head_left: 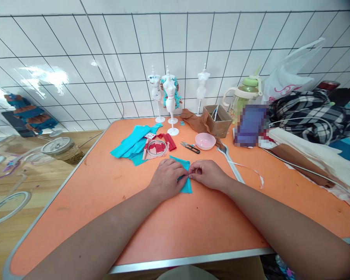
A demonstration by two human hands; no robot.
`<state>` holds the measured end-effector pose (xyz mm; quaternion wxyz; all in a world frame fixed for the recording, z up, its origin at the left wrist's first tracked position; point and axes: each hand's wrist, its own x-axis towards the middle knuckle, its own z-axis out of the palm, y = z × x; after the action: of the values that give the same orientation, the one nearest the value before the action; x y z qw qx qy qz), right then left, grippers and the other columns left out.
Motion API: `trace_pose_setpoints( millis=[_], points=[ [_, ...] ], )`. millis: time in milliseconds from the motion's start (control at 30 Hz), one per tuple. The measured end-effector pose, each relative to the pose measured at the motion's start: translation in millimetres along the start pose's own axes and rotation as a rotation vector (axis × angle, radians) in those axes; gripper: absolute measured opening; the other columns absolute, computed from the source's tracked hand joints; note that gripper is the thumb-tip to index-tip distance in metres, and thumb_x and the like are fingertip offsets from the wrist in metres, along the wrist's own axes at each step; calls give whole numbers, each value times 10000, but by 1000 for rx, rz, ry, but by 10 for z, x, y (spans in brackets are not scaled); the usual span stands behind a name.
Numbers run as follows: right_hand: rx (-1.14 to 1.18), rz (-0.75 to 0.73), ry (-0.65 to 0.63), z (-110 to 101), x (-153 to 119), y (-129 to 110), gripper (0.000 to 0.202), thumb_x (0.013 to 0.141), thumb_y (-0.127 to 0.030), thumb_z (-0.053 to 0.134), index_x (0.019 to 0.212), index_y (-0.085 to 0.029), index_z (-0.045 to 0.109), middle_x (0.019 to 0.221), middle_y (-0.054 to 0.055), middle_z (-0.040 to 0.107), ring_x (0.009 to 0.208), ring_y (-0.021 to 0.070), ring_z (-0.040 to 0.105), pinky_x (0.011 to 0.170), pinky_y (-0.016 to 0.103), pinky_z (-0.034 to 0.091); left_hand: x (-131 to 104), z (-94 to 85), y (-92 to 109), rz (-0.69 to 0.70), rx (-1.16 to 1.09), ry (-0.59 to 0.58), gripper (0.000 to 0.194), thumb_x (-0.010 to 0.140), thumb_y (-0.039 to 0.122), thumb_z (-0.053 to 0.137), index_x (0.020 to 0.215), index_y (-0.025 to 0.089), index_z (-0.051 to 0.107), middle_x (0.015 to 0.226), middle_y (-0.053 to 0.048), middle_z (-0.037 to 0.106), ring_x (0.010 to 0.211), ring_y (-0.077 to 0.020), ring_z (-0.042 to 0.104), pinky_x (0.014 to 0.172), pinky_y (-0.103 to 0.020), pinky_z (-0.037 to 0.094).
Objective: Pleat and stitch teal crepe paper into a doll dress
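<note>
A small piece of turquoise fabric (pixel 186 188) lies on the orange table, its right edge drawn in at the middle. My left hand (pixel 169 178) rests over it, thumb and forefinger pinching the cloth near that edge. The fingertips of my right hand (pixel 209 174) meet the left ones and pinch the same drawn-in spot. Whether a needle or thread is between them is too small to tell. Just beyond my hands are black thread snips (pixel 190 147), a pink bowl (pixel 205 141) and a round hoop (pixel 157 148) on red and pink cloth.
More turquoise fabric (pixel 131 144) lies at the back left. White mini dress forms (pixel 170 95) stand along the tiled wall. Towards the right are a cardboard box (pixel 217 121), a green-lidded jug (pixel 249 91), a silver-grey strip (pixel 231 165) and heaped cloth (pixel 301 112). A glass jar (pixel 62 149) stands left.
</note>
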<state>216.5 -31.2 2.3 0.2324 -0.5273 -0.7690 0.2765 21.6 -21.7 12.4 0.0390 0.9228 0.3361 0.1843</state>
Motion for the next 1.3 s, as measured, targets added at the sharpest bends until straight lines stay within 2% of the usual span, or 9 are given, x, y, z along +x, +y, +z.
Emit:
trace_pose_setpoints(
  millis=[167,367,533,767,900,1067,1300],
  points=[
    [26,16,-12,11,4,16,80,757,-239,612,795,-229,682,729,-31,648,617,108,528,562,220,373,13,22,-8,-20,-42,4,150,843,258,528,840,219,673,864,-32,677,887,-201,551,808,-352,393],
    [75,20,1,-11,6,30,213,758,-241,603,964,-236,659,791,-34,667,632,103,548,586,222,398,8,41,-58,-54,-89,-13,110,825,250,561,820,218,666,850,-21,678,858,-192,556,794,-345,401],
    [-20,7,21,-37,-2,-9,129,763,-282,608,851,-234,690,733,-23,646,617,108,531,562,224,367,2,72,-83,-64,-107,-26,128,842,291,568,851,227,678,842,-22,680,837,-190,564,783,-340,403],
    [-108,20,-15,-40,-4,-32,103,752,-245,577,756,-225,678,739,-27,660,643,109,549,578,219,354,6,86,-90,-94,-114,-51,142,847,315,570,863,235,686,844,-15,682,830,-184,570,766,-324,414],
    [-138,72,-42,-42,3,-32,102,728,-215,557,722,-213,659,699,-23,652,607,105,531,532,211,323,12,52,-94,-126,-91,-76,169,844,354,574,875,238,693,815,-12,671,806,-186,560,741,-328,407],
    [-123,148,-72,-61,21,-15,101,717,-232,547,699,-203,642,655,-21,639,580,107,525,509,211,315,5,-23,-109,-132,-38,-98,186,839,379,575,854,241,699,898,-32,653,876,-210,544,772,-352,384],
    [-125,199,-74,-78,42,-6,107,695,-241,543,680,-196,639,647,-18,631,579,104,519,513,208,319,0,-45,-107,-137,-22,-121,181,858,352,540,844,232,676,878,-31,635,900,-218,523,768,-365,353]
  ],
)
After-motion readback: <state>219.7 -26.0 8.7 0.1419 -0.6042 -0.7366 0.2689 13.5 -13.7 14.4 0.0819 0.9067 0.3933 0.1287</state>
